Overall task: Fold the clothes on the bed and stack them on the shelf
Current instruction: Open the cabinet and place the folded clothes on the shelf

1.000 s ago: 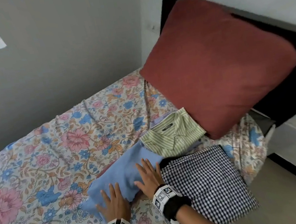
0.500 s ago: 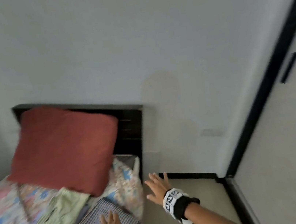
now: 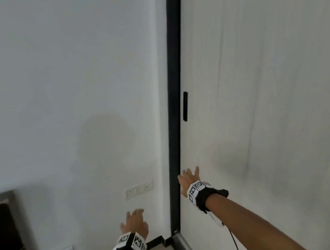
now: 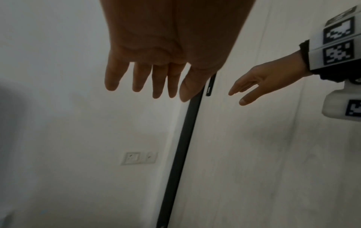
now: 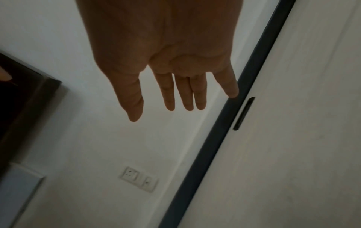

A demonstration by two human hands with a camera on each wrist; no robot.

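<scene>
Reaching toward a pale sliding door [image 3: 261, 89], both hands are empty with fingers spread. Left hand [image 3: 134, 221] hovers at seven o'clock, below the wall socket [image 3: 139, 189]; right hand [image 3: 189, 179] sits near the dark frame [image 3: 177, 101]. Best hook fingertips into the recessed handle [image 3: 185, 106] at twelve o'clock of the right hand, then slide steadily. Neither clothes nor shelf are in view.

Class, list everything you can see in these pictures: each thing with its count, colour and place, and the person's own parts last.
Wall: one, white, left.
Sliding door: one, white, right.
Door frame: one, black, between wall and door.
Door handle: one, black, recessed at the door's edge.
Socket plate: one, white, low on the wall.
Headboard: one, dark, bottom left.
Left hand: open, empty, by the wall.
Right hand: fingers straight, empty, near the door.
</scene>
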